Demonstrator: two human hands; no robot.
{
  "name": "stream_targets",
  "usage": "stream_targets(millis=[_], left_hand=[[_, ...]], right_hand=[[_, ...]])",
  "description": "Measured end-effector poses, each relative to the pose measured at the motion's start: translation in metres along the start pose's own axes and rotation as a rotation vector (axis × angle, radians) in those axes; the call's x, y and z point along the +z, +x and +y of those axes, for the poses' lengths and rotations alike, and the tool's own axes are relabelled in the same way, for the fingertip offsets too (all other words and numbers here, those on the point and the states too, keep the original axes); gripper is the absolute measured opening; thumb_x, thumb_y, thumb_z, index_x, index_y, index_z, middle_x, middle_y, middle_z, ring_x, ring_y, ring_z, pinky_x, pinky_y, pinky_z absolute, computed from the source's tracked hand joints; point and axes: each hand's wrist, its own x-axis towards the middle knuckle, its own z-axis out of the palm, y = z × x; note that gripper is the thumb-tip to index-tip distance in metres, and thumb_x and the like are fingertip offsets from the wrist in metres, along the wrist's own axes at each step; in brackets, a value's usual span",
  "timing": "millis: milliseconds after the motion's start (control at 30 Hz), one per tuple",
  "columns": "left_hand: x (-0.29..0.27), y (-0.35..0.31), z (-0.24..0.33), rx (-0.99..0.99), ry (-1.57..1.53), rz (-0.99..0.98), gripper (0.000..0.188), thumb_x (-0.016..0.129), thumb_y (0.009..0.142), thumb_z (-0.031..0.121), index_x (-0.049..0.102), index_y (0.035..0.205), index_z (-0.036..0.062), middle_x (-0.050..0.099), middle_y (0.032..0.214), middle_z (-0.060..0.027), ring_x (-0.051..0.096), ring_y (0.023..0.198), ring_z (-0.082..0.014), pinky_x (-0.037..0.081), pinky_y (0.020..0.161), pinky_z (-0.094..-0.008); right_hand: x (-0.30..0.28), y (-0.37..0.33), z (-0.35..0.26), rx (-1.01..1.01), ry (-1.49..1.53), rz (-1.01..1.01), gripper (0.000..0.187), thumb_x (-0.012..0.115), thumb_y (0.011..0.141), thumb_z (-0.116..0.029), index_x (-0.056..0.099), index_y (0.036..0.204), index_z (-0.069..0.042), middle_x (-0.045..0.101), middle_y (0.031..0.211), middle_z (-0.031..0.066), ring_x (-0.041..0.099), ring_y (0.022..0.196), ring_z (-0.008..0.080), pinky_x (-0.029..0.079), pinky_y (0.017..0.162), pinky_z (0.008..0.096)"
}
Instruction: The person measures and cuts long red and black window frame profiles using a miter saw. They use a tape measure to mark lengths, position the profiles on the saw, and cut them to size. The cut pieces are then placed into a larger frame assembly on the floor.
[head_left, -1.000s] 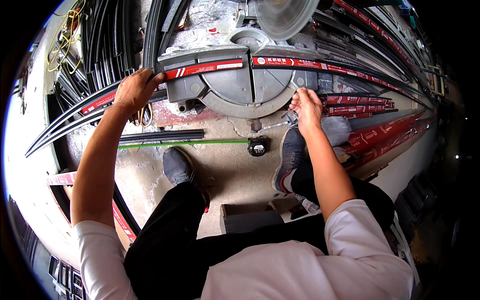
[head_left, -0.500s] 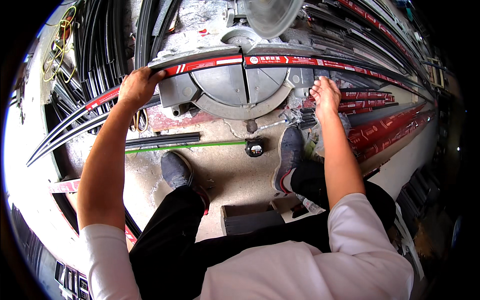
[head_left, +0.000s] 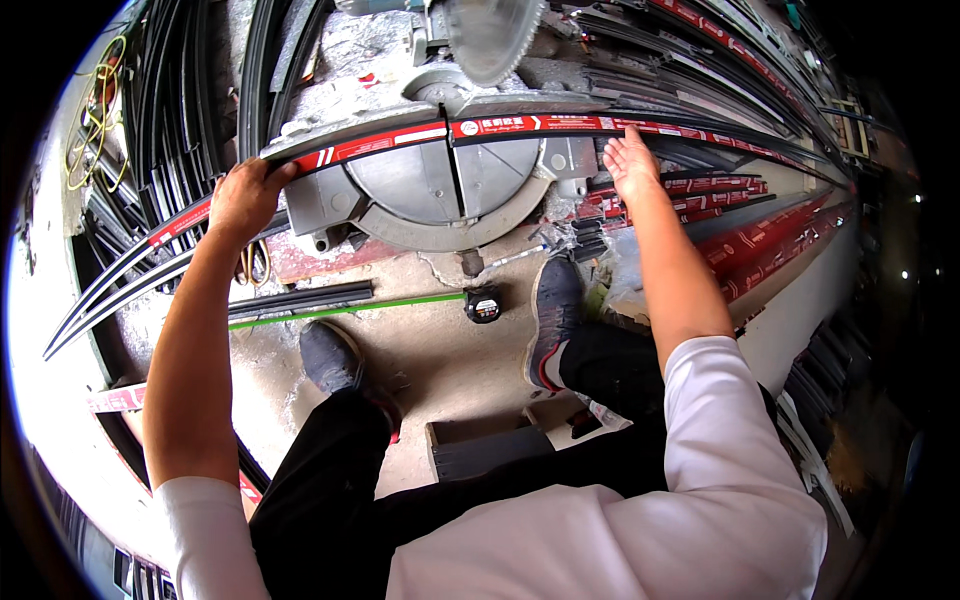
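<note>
A silver mitre saw (head_left: 400,195) stands in front of me, its round blade (head_left: 492,35) raised above and behind the table. Along its fence lies a long black profile strip with red film. At the slot it is parted into a left length (head_left: 385,142) and a right length (head_left: 560,124). My left hand (head_left: 245,205) is closed around the left length beside the fence's left end, thumb towards the saw. My right hand (head_left: 632,165) is open, fingers stretched out at the front edge of the right length; whether they touch it I cannot tell.
On the floor, a black tape measure (head_left: 482,304) lies with its green tape (head_left: 350,311) drawn out leftward. Dark profiles (head_left: 185,90) crowd the left back, and red-wrapped bundles (head_left: 770,245) lie at right. A dark grey box (head_left: 490,452) sits between my legs.
My right hand has gone from loosely curled to stretched out and has come up to the right length. My left hand keeps its hold. The whole view has shifted slightly.
</note>
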Motion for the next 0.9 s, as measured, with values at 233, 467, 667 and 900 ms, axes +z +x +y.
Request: stream_targets(millis=[233,467,667,900], left_hand=[[0.000,-0.001,-0.002,-0.013,-0.003,-0.011,0.059,0.053,0.104,0.056,0.075,0.106,0.0016,0.072,0.111,-0.0215,0.067,0.112,-0.0400,0.048,0.102,-0.0515],[0.003,0.000,-0.005,-0.009,0.020,-0.009,0.060,0.053,0.104,0.058,0.074,0.104,0.0017,0.072,0.110,-0.0213,0.067,0.111,-0.0396,0.048,0.102,-0.0513],[0.007,0.001,-0.006,-0.014,0.025,0.012,0.060,0.054,0.104,0.058,0.075,0.104,0.0023,0.073,0.109,-0.0215,0.067,0.113,-0.0394,0.047,0.103,-0.0507],[0.004,0.000,-0.003,-0.019,0.018,0.012,0.059,0.054,0.104,0.057,0.076,0.105,0.0025,0.073,0.109,-0.0216,0.068,0.111,-0.0399,0.048,0.102,-0.0513]], right_hand=[[0.020,0.003,0.003,0.053,0.183,-0.077,0.053,0.075,0.101,-0.032,0.054,0.140,-0.003,0.057,0.143,0.0173,0.061,0.126,0.0307,0.050,0.111,0.0440],[0.026,-0.004,0.001,0.024,0.208,-0.058,0.057,0.074,0.101,-0.027,0.050,0.146,-0.002,0.049,0.151,0.0213,0.056,0.131,0.0350,0.049,0.114,0.0460],[0.023,0.000,0.002,0.035,0.278,-0.115,0.050,0.073,0.101,-0.023,0.054,0.143,-0.003,0.053,0.149,0.0191,0.053,0.136,0.0343,0.047,0.116,0.0454],[0.025,0.010,0.003,0.045,0.378,-0.167,0.041,0.074,0.100,-0.020,0.059,0.135,-0.006,0.059,0.139,0.0153,0.054,0.136,0.0319,0.040,0.123,0.0474]])
